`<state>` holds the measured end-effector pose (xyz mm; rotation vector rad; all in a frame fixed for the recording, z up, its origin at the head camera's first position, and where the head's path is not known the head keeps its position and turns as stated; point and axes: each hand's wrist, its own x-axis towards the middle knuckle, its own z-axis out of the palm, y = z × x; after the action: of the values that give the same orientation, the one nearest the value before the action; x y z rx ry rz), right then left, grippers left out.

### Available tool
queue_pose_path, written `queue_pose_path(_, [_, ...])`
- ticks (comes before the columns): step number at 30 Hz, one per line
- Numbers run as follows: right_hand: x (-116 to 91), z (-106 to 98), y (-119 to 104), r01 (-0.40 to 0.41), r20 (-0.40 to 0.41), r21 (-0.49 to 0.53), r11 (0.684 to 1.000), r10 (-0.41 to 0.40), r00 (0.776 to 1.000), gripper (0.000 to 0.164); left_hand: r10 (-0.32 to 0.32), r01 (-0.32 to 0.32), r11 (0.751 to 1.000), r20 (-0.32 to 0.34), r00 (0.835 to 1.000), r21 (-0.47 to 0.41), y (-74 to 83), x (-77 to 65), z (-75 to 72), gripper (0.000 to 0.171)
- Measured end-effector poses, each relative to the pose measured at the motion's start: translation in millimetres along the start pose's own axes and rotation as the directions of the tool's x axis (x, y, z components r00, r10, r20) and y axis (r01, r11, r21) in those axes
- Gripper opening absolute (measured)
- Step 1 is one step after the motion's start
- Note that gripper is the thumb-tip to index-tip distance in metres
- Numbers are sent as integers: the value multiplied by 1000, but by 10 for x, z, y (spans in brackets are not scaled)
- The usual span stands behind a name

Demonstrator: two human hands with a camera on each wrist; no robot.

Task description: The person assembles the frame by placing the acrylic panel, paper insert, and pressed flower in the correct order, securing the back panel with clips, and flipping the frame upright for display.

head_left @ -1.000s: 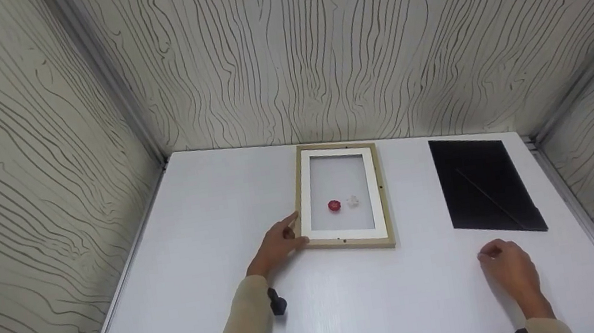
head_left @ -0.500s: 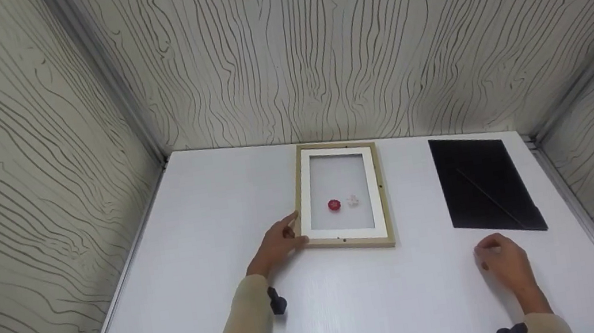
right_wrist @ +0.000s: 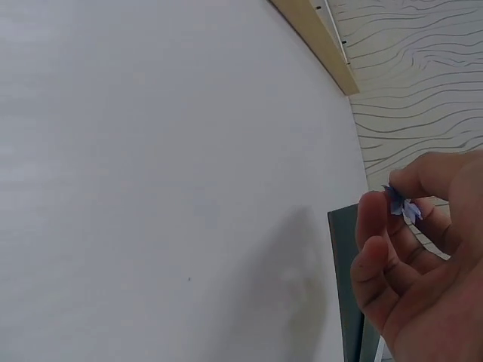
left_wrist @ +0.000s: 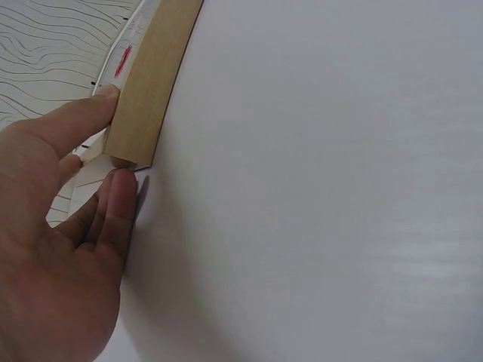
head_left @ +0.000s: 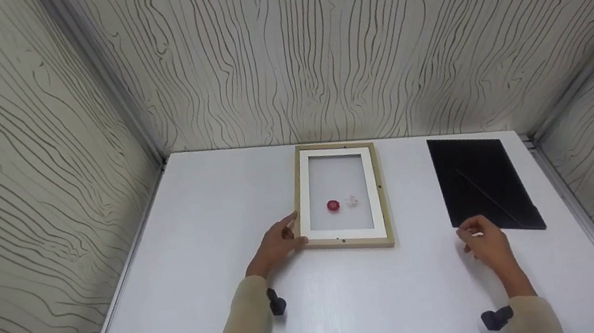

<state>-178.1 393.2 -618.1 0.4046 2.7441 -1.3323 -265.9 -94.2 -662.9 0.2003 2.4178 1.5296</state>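
Observation:
A wooden picture frame (head_left: 386, 206) with a white inner mat lies on the white table. Inside its opening are a red dried flower (head_left: 333, 205) and a pale one (head_left: 352, 201) side by side. My left hand (head_left: 274, 249) holds the frame at its near left corner, thumb and fingers on either side of the corner. Between thumb and fingertips, my right hand (head_left: 487, 242) pinches a small blue flower (right_wrist: 395, 202), seen in the right wrist view. That hand is over the table by the near left corner of a black backing board (head_left: 473, 176).
The black board, with a thin strut (head_left: 488, 195) lying slantwise on it, is right of the frame. Walls with a wood-grain pattern (head_left: 281, 52) stand behind and at both sides of the table (head_left: 209, 202).
My right hand has moved left and farther from me, up to the near edge of the black board. The left hand and the frame stay in place.

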Motion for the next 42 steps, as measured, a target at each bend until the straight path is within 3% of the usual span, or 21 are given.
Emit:
queue_pose_path(8, [78,81,-209,39,-6,49,998,-39,999,40,-8,8,1000,4,1000,4,-4,18,3,77])
queue_pose_path(23, [311,236,-732,123,-6,160,979,-124,992,30,-3,3,1000,4,1000,10,-16,10,13,79])
queue_pose_path(35, [506,397,-946,146,5,165,976,-149,989,28,-15,15,1000,-5,1000,27,7,-5,14,78])
queue_pose_path(42, [594,487,-1042,150,35,187,971,-159,987,26,24,-24,1000,14,1000,2,-3,6,-1,78])
